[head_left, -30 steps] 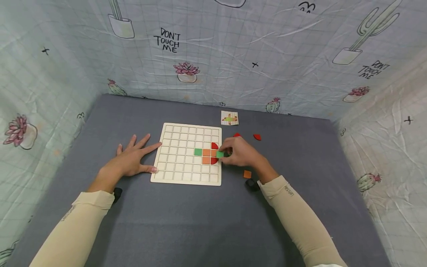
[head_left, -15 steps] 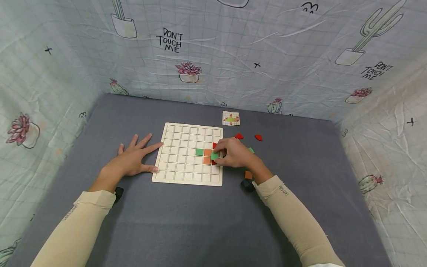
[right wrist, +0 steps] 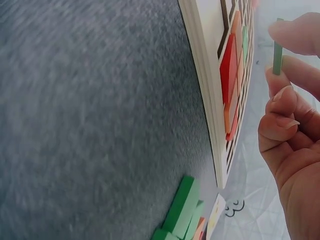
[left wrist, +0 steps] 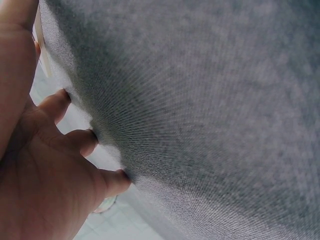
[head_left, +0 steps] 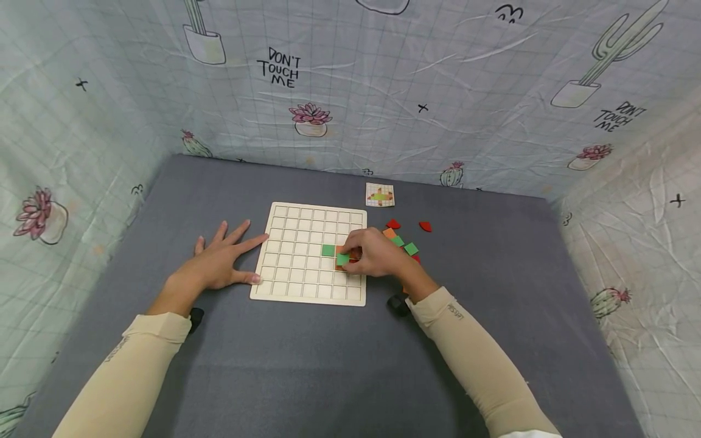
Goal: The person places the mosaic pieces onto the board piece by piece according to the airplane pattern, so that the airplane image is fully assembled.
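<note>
A pale wooden grid board (head_left: 296,274) lies on the grey table. My right hand (head_left: 375,252) pinches a green square tile (head_left: 342,260) between thumb and fingers, above the right part of the board. In the right wrist view the green tile (right wrist: 277,47) is seen edge-on, off the board. Another green tile (head_left: 328,250) sits in a cell just left of it. Orange and red pieces (right wrist: 229,70) fill cells under my right hand, partly hidden in the head view. My left hand (head_left: 216,261) lies spread, thumb and index finger touching the board's left edge, other fingertips on the table.
Right of the board lie loose green tiles (head_left: 411,249), an orange tile (head_left: 389,233) and red pieces (head_left: 425,226). A small pattern card (head_left: 380,194) lies behind the board's right corner. A patterned cloth (head_left: 361,91) hangs behind the table.
My right hand has moved left with the green tile, from the board's right edge to over the orange pieces. Loose tiles beside the board have come into view. My left hand stays put.
</note>
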`<action>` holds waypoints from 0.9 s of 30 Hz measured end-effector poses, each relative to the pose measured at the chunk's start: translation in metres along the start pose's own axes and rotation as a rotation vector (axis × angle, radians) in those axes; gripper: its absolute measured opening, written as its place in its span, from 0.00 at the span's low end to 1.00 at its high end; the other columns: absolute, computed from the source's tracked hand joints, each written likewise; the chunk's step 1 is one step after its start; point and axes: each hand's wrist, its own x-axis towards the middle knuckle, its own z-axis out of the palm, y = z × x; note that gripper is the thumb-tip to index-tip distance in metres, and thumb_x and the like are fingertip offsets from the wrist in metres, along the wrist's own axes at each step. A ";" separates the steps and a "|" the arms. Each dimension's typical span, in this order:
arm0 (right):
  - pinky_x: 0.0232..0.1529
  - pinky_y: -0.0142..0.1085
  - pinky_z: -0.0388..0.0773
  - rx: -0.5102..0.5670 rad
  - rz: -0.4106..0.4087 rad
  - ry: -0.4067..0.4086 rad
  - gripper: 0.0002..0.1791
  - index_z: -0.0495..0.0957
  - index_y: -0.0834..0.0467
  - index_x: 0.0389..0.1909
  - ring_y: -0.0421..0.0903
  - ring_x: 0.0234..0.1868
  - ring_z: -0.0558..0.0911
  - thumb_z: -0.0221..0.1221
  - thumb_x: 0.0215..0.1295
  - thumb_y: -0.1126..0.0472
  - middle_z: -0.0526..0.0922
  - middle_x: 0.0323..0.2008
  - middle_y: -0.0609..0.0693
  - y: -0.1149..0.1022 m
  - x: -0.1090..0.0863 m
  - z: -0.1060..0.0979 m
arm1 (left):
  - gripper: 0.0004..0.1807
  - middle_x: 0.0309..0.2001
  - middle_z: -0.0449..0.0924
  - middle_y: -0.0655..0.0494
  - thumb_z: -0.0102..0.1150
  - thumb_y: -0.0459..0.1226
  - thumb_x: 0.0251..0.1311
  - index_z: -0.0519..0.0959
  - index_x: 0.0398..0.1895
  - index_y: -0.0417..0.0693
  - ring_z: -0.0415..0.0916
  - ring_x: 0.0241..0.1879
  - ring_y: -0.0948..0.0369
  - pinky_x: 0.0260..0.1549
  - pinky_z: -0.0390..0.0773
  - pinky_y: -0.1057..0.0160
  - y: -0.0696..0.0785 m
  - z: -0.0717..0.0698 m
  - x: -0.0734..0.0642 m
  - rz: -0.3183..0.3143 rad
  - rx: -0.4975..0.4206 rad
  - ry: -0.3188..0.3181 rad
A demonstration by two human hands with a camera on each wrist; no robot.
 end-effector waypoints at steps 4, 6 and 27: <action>0.33 0.29 0.74 0.019 -0.011 -0.001 0.09 0.91 0.59 0.41 0.40 0.30 0.77 0.71 0.59 0.65 0.87 0.34 0.50 -0.001 0.003 0.004 | 0.57 0.87 0.32 0.46 0.66 0.70 0.53 0.50 0.85 0.73 0.25 0.82 0.29 0.67 0.34 0.16 0.000 0.000 0.000 -0.003 -0.001 -0.003; 0.34 0.30 0.76 0.034 -0.016 -0.003 0.09 0.91 0.60 0.41 0.41 0.30 0.79 0.72 0.59 0.65 0.86 0.33 0.51 -0.001 0.004 0.006 | 0.57 0.87 0.32 0.46 0.66 0.70 0.53 0.50 0.85 0.73 0.25 0.82 0.29 0.67 0.34 0.15 0.000 0.000 0.000 -0.005 -0.001 -0.003; 0.34 0.28 0.76 0.062 -0.016 -0.021 0.10 0.90 0.62 0.40 0.38 0.29 0.77 0.72 0.57 0.65 0.85 0.30 0.52 -0.003 0.016 0.018 | 0.57 0.87 0.31 0.46 0.67 0.67 0.55 0.50 0.85 0.72 0.25 0.82 0.30 0.68 0.34 0.16 0.002 -0.001 0.000 -0.014 -0.006 -0.006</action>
